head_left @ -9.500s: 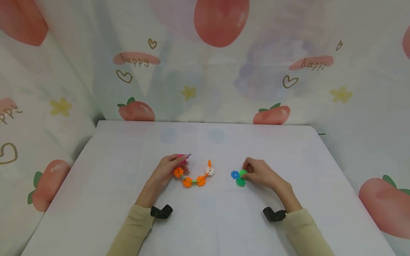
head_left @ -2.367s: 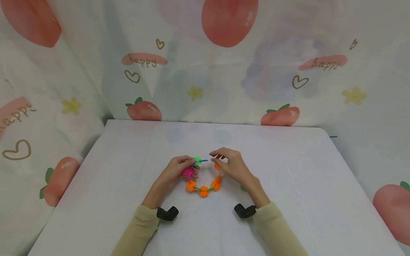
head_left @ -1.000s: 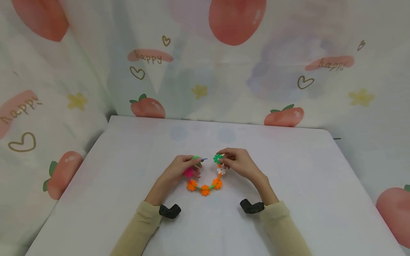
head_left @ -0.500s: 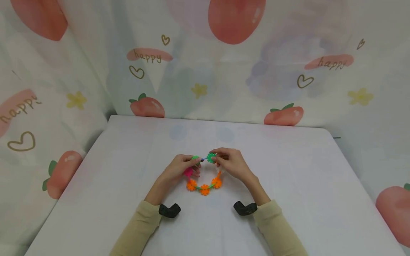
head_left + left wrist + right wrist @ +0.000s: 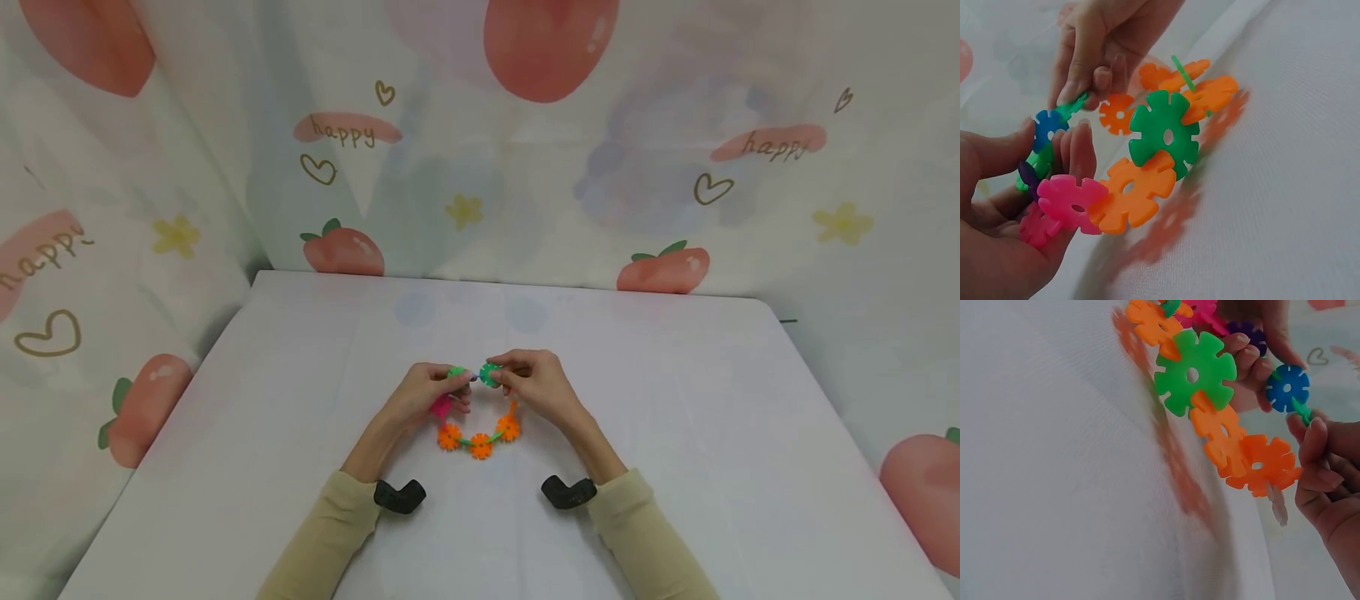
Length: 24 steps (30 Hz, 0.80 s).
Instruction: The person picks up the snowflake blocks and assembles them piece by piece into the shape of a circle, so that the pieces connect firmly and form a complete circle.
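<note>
My left hand (image 5: 423, 396) grips one end of a curved chain of flower-shaped interlocking discs. Near its fingers sit a pink disc (image 5: 1063, 194), a purple disc (image 5: 1029, 178) and a light green one (image 5: 457, 372). From there a blue disc (image 5: 1287, 388) juts toward the right hand. Thumb and fingers of my right hand (image 5: 543, 387) pinch a green disc (image 5: 489, 374), whose edge meets the blue disc's rim. Several orange discs (image 5: 481, 447), linked by green ones (image 5: 1195, 374), form the chain's lower curve. A white disc (image 5: 1277, 503) hangs near the right hand.
A white cloth covers the table (image 5: 360, 325); the chain casts shadows on it. Patterned curtains (image 5: 510, 183) stand behind and at the sides. Each wrist carries a black camera mount (image 5: 400, 497).
The right hand let go of small discs on the table, later picked up the green disc, and brought it left against the blue one. The left hand's chain gained light green and blue discs.
</note>
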Available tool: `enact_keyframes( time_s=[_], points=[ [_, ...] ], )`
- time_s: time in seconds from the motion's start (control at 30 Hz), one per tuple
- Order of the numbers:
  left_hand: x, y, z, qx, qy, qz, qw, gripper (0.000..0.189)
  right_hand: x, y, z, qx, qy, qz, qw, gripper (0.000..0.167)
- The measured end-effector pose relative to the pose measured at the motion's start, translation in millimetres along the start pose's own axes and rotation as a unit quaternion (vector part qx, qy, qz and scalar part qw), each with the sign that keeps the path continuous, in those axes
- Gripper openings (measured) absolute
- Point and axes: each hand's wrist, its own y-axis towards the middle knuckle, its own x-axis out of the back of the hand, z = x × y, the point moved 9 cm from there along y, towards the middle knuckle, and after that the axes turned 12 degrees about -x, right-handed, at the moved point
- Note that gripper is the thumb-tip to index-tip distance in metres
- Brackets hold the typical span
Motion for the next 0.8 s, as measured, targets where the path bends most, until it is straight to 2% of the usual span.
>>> enact_keyframes(
  time_s=[0.3, 0.47, 0.57, 0.67, 0.73, 0.8],
  points=[
    [1.3, -0.9, -0.8, -0.002, 0.024, -0.007, 0.9997, 0.034, -3.3, -3.4, 4.0, 0.011, -0.007, -0.009, 0.9999, 0.016],
    [-0.9, -1.8, -1.7, -0.004, 0.036, 0.009, 0.9993, 0.034, -3.1, -5.1, 5.4, 0.018, -0.019, -0.007, 0.9996, 0.017],
    [-0.2, -2.1, -2.9, 0.002, 0.041, 0.015, 0.9990, 0.037, 3.0, -5.1, 9.3, 0.032, -0.045, -0.010, 0.9984, 0.023],
    [2.7, -2.4, -1.8, 0.017, 0.048, 0.006, 0.9987, 0.039, 16.3, -5.8, 11.6, 0.041, -0.081, -0.032, 0.9954, 0.027],
    [5.2, -2.7, 0.3, 0.026, 0.044, -0.005, 0.9987, 0.039, 26.0, -5.6, 8.2, 0.033, -0.108, -0.047, 0.9925, 0.027],
    [6.4, -2.7, 1.5, 0.030, 0.041, -0.012, 0.9986, 0.039, 31.5, -5.1, 2.4, 0.014, -0.142, -0.043, 0.9888, 0.025]
  ],
)
